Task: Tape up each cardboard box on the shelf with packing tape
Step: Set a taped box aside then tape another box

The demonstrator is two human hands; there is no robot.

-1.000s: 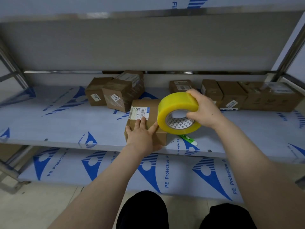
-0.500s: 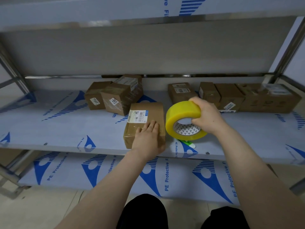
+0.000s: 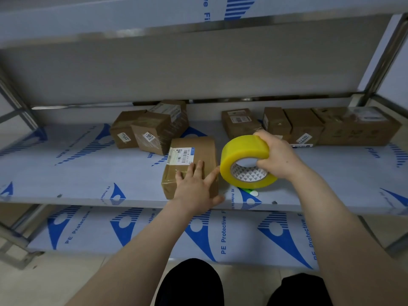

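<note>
Head view: box (image 3: 199,149) lies flat near the front edge of the shelf (image 3: 88,173), white label on its far left corner; left hand (image 3: 195,187) rests on its near end, fingers straight and spread; right hand (image 3: 277,157) grips the yellow tape roll (image 3: 239,149), fingers curled into the core; roll held tilted just right of the box; small green and white object (image 3: 250,192) under it; more boxes (image 3: 309,127) along the back.

Box label (image 3: 149,136) "1107", perhaps; shelf (image 3: 167,236) "PE Protective"
</note>
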